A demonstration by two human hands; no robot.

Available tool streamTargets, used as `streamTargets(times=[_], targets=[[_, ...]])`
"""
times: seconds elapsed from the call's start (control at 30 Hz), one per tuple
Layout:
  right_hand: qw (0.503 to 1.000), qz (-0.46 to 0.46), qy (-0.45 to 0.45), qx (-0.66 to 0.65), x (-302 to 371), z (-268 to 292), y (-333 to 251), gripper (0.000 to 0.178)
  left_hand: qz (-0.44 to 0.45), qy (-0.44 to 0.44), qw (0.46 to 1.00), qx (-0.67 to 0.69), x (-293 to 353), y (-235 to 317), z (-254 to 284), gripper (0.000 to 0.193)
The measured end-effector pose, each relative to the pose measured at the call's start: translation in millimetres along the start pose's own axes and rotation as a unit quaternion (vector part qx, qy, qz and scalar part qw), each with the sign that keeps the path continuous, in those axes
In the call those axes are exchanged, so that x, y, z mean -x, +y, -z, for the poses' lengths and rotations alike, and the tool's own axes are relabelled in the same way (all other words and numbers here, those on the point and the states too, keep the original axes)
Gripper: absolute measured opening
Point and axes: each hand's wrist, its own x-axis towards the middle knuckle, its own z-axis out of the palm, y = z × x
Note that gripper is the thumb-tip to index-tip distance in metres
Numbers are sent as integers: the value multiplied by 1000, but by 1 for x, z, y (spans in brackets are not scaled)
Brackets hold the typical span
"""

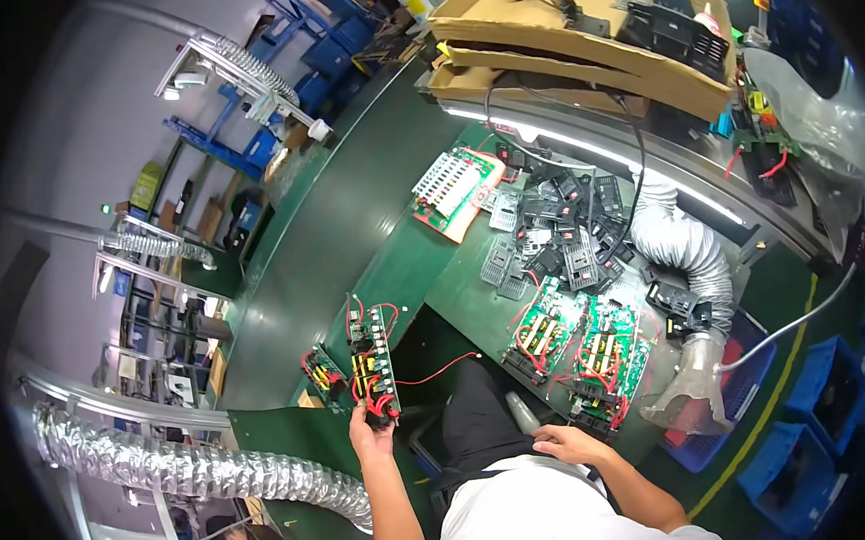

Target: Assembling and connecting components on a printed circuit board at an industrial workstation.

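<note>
My left hand [370, 432] is closed round the lower end of a populated circuit board [371, 355], held upright over the green bench's near edge. Yellow-wrapped parts, black parts and red wires cover the board; one red wire trails off to the right. Just left of it is a smaller circuit board [321, 371] with similar parts. Near my waist, my right hand [568, 445] hovers over my lap, fingers loosely bent and nothing visible in them. Two more wired green circuit boards [605, 349] lie on the bench in front of it.
Black plastic housings [556, 216] are heaped at the back. Left of them sits a green board with white parts [446, 187]. A silver duct with a clear hood [694, 394] hangs at the right, near blue crates [799, 476]. Another foil duct [199, 459] crosses the lower left. Cardboard trays [578, 56] stand above.
</note>
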Motion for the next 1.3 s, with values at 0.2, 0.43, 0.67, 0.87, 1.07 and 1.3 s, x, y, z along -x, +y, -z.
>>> streamTargets(times=[0.2, 0.43, 0.67, 0.87, 1.07, 1.3], targets=[[1000, 20, 3, 0, -37, 8, -9, 48, -5, -20, 1000, -4, -9, 13, -29, 26], [998, 67, 2, -6, -142, 1, -84, 43, -25, -21, 995, -91, -79, 42, -36, 22], [927, 144, 317, 138, -369, -1, -92, 40, 3, -50, 984, -169, -219, 42, -73, 18], [765, 74, 392, 505, -497, -3, -69, 54, -128, -124, 921, -346, -414, 3, -21, 25], [748, -18, 363, 555, -496, 4, -80, 56, -12, -183, 899, -398, -428, 48, -66, 17], [725, -55, 379, 572, -498, 13, -71, 56, -159, -266, 824, -474, -451, 10, -51, 18]])
